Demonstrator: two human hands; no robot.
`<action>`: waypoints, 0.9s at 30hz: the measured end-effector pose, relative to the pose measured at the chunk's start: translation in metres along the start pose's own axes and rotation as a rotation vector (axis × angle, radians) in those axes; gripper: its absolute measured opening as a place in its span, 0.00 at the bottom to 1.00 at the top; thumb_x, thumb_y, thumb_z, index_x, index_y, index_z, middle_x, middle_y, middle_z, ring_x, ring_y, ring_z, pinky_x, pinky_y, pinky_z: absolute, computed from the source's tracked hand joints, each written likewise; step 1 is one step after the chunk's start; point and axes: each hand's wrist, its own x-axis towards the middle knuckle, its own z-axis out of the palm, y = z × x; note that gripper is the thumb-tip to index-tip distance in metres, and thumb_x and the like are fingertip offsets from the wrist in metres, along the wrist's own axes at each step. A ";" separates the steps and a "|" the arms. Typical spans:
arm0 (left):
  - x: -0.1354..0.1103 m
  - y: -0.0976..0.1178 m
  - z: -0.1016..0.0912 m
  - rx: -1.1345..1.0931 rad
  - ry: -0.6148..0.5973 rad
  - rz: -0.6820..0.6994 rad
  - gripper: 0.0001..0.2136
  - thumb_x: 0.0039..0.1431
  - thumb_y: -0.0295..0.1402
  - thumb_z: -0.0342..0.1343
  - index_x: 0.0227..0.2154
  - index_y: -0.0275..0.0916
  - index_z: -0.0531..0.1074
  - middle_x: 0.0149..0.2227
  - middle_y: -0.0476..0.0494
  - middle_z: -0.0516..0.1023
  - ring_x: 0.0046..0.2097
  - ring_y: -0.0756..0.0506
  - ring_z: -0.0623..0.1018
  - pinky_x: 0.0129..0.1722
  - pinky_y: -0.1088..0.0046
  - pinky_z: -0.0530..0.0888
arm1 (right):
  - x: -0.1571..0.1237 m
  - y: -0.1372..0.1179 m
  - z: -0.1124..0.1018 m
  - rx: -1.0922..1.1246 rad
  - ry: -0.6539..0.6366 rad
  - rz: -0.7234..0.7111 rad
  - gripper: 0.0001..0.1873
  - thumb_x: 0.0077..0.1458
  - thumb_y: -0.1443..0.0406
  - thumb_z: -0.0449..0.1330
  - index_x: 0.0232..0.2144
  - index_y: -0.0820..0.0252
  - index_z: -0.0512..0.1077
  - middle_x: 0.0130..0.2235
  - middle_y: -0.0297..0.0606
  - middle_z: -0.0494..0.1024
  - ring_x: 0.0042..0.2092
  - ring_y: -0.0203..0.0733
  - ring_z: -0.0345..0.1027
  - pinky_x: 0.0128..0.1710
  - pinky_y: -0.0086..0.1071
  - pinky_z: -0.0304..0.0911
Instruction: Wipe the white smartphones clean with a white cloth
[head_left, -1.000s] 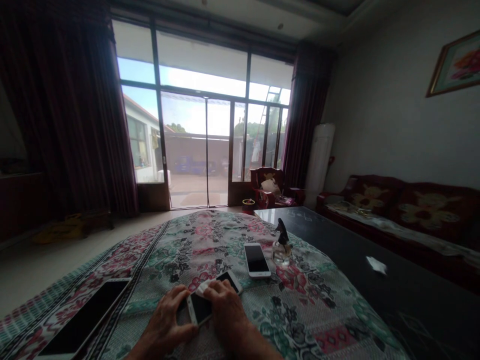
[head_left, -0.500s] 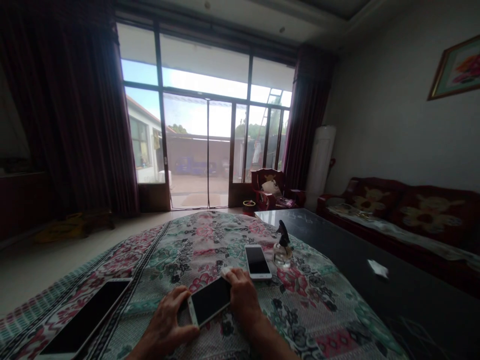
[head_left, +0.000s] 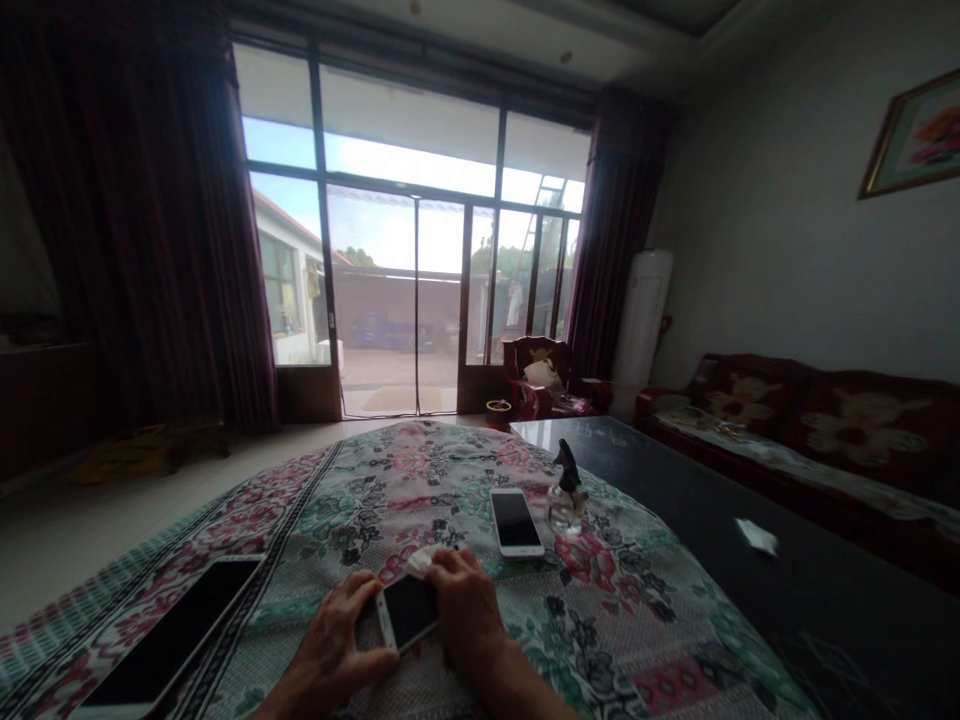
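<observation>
A white-edged smartphone (head_left: 407,612) with a dark screen lies on the flowered cloth in front of me. My left hand (head_left: 341,635) grips its left end, thumb below and fingers above. My right hand (head_left: 466,605) lies over the phone's right part and hides it, with a crumpled white tissue (head_left: 422,560) pinched under its fingers. Just beyond sits a second white smartphone (head_left: 516,523), screen up. Beside that one stands a small clear spray bottle (head_left: 565,500) with a black trigger head. A large white tablet-like device (head_left: 172,635) lies at the left.
The flowered tablecloth (head_left: 600,620) covers the table before me. A dark glossy tabletop (head_left: 697,520) adjoins on the right, with a crumpled white paper (head_left: 757,537) on it. Farther off are a red sofa (head_left: 810,400), an armchair (head_left: 536,360) and glass doors (head_left: 397,300).
My right hand has slid left across the phone with the tissue, covering more of its screen. The left hand keeps its grip, and the other devices have not moved.
</observation>
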 end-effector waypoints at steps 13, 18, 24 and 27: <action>0.000 -0.001 0.002 -0.001 -0.014 -0.039 0.29 0.35 0.34 0.61 0.47 0.39 0.72 0.57 0.38 0.70 0.60 0.33 0.67 0.60 0.58 0.62 | -0.003 0.009 -0.013 0.144 0.025 0.126 0.26 0.50 0.76 0.51 0.50 0.54 0.71 0.50 0.37 0.71 0.50 0.42 0.63 0.53 0.30 0.58; 0.001 -0.004 0.005 0.000 -0.017 -0.039 0.29 0.36 0.33 0.61 0.48 0.38 0.72 0.57 0.37 0.70 0.60 0.34 0.66 0.60 0.58 0.62 | -0.010 -0.018 0.003 0.120 -0.080 -0.041 0.20 0.57 0.69 0.51 0.50 0.51 0.70 0.51 0.35 0.71 0.49 0.44 0.63 0.50 0.33 0.60; 0.001 0.001 0.000 0.000 -0.015 -0.019 0.29 0.36 0.33 0.61 0.47 0.36 0.73 0.56 0.36 0.72 0.58 0.34 0.69 0.59 0.61 0.64 | -0.008 -0.019 0.002 0.064 -0.124 -0.060 0.16 0.59 0.66 0.51 0.47 0.49 0.72 0.49 0.33 0.73 0.47 0.45 0.64 0.47 0.34 0.60; 0.001 0.005 -0.004 0.005 -0.013 -0.034 0.29 0.35 0.34 0.62 0.47 0.36 0.73 0.56 0.36 0.72 0.58 0.34 0.69 0.59 0.61 0.65 | -0.004 -0.008 -0.008 0.053 -0.092 0.012 0.18 0.58 0.69 0.50 0.46 0.50 0.73 0.50 0.34 0.73 0.48 0.44 0.64 0.49 0.33 0.59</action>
